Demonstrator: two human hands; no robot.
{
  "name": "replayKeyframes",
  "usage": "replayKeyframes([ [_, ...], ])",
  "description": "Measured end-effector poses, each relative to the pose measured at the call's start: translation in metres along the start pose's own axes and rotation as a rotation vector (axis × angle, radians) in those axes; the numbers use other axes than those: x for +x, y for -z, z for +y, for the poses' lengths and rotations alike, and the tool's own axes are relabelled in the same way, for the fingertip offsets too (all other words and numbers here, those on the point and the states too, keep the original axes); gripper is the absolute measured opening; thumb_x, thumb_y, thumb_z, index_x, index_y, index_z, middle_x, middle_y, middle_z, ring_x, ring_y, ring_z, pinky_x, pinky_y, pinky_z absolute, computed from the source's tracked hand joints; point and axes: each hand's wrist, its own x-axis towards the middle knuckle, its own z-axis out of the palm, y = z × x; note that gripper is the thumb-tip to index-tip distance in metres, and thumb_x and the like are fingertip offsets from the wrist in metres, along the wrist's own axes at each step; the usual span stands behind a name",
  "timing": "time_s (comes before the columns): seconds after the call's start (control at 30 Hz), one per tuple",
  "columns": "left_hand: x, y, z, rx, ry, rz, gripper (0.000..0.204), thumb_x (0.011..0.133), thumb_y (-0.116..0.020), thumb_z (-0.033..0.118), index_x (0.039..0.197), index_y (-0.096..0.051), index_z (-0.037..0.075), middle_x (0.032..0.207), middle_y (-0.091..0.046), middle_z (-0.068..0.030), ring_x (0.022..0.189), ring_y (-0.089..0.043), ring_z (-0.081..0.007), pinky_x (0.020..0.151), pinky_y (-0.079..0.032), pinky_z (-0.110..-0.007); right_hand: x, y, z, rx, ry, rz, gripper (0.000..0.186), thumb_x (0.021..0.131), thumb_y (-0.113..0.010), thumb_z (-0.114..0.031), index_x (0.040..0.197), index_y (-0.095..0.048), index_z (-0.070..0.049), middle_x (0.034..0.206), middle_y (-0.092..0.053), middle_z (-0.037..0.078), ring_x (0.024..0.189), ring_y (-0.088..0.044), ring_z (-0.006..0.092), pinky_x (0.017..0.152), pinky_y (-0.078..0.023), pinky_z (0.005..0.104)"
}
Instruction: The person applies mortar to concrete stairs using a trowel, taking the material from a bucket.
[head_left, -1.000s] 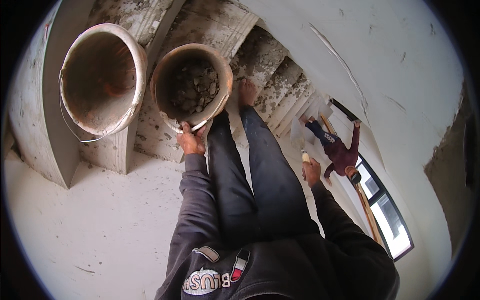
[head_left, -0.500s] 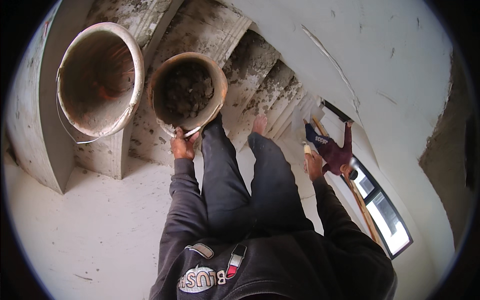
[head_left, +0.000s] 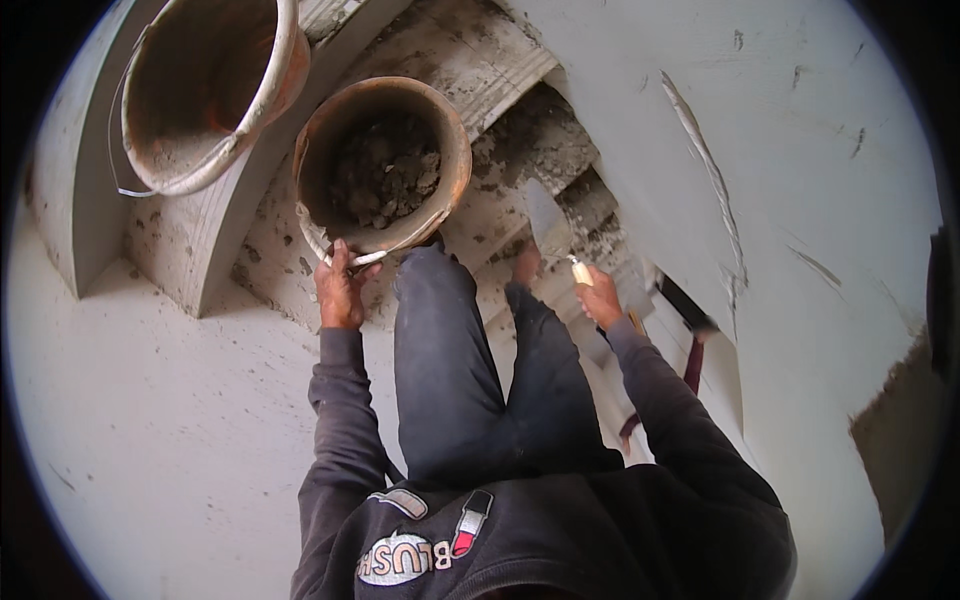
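A round, dirt-crusted bucket [head_left: 457,150] stands tilted toward me on the stairs, with grey, lumpy mortar [head_left: 388,190] in its bottom. At its near rim my left hand [head_left: 342,290] is closed on the white grip of the wire handle [head_left: 371,257]. To the right, my right hand [head_left: 600,298] is closed round the pale handle of a trowel [head_left: 548,218]. The trowel's grey blade points up and away, beside the bucket and apart from it, above my bare foot [head_left: 527,262].
A second, larger bucket [head_left: 265,85] with a thin wire handle sits on a higher step at the far left. Mortar-spattered stairs [head_left: 520,60] drop toward the right between white walls [head_left: 800,150]. Another person's dark red sleeve [head_left: 694,365] shows low at the right, mostly behind my arm.
My right hand has moved up and left, and the trowel blade now shows clearly. My left hand stays on the bucket's handle. The other person is now mostly hidden by my arm.
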Motion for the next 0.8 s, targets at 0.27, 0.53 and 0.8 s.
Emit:
replayKeyframes([
  [0.27, -0.128, -0.056, 0.006, 1.146, -0.542, 0.322, 0.042, 0.091, -0.059, 0.026, 0.12, -0.056, -0.004, 0.111, -0.06, -0.0184, 0.103, -0.059, -0.0275, 0.09, -0.046, -0.036, 0.145, -0.048, 0.044, -0.449, 0.463, 0.067, 0.037, 0.074, -0.066, -0.032, 0.091, -0.058, -0.001, 0.088, -0.062, 0.023, 0.084, -0.058, 0.0427, 0.073, -0.044, 0.0495],
  [0.53, -0.142, -0.201, -0.026, 1.147, -0.691, -0.51, 0.04, 0.083, -0.064, 0.009, 0.12, -0.053, -0.002, 0.106, -0.059, -0.0201, 0.099, -0.06, -0.0351, 0.085, -0.047, -0.035, 0.194, -0.076, 0.06, -0.361, 0.456, 0.074, 0.035, 0.074, -0.067, -0.031, 0.093, -0.059, -0.003, 0.087, -0.063, 0.022, 0.083, -0.059, 0.0424, 0.071, -0.045, 0.0499],
  [0.8, -0.147, -0.197, -0.088, 1.644, -0.442, -0.801, 0.05, 0.081, -0.068, 0.017, 0.125, -0.049, 0.001, 0.106, -0.056, -0.0148, 0.09, -0.059, -0.0353, 0.076, -0.049, -0.04, 0.262, 0.023, 0.085, -0.477, 0.418, 0.246, 0.033, 0.074, -0.068, -0.029, 0.097, -0.061, -0.006, 0.092, -0.066, 0.019, 0.089, -0.062, 0.0381, 0.075, -0.048, 0.0472],
])
